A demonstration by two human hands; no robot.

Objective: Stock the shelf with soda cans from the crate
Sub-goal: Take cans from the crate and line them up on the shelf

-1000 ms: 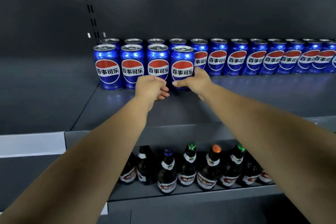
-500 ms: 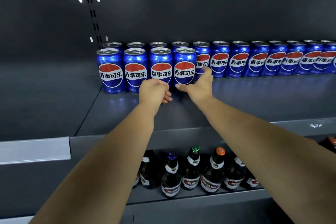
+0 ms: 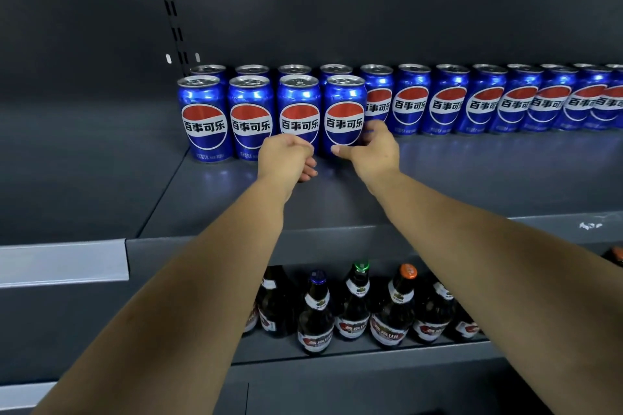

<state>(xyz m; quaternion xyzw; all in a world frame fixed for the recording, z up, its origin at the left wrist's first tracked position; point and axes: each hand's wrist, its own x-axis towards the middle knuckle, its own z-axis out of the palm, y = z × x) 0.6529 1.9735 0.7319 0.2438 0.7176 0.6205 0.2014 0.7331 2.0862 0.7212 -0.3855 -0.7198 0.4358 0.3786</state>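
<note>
Now | right hand (image 3: 374,153) grips fourth front-row can (image 3: 344,101) on shelf (image 3: 472,178) | left hand (image 3: 286,158) curled, holding nothing

We read 百事可乐 across the globe logo on each blue soda can (image 3: 344,118), and U8 on a beer bottle (image 3: 392,313) label.

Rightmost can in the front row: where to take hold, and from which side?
Grip the rightmost front-row can round its lower body, coming from the front right: it stands upright, its left flank is crowded by the neighbouring can, the back row stands behind, so only front and right are free. The right hand curls there, thumb in front.
</note>
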